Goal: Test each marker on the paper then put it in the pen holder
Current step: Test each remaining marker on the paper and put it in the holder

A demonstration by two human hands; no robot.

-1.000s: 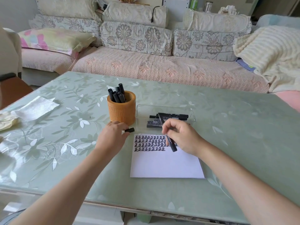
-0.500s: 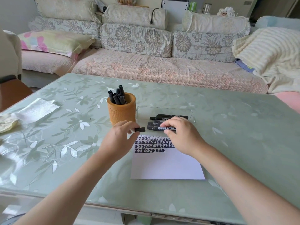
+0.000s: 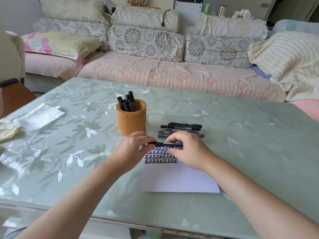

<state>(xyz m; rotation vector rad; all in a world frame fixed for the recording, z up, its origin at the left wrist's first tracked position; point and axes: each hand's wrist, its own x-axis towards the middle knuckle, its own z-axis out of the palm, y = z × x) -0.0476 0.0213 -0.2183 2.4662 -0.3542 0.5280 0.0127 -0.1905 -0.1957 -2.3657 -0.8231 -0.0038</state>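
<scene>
Head view, the only view.

Marker [image 3: 170, 144] in hand: one, black, held just above the far edge of the paper [image 3: 172, 180]. Its long axis runs left to right, roughly level and parallel to the near table [image 3: 241, 152] edge.

Left hand [image 3: 131, 150]: fingertips pinch the marker's left end. Right hand [image 3: 191, 152]: thumb and fingers curl round the barrel. The two hands nearly meet along it. Judged step: cap being pressed on; whether it is fully seated cannot be told.

Pen holder [image 3: 131, 123]: one, orange-brown, upright, beyond and slightly left of the marker, just past the left hand. The left hand is the nearer; the right hand has the firmer grip on the barrel. For the drop the marker would need turning from level to upright, then carrying forward and left.

Counts:
- markers standing in the holder: about six, tops overlapping
- clear tray [image 3: 177, 115]: one, just right of the holder
- markers lying in the tray: at least three, all left to right; exact number unclear through the wall
- paper: one sheet, three rows of test marks visible
</scene>
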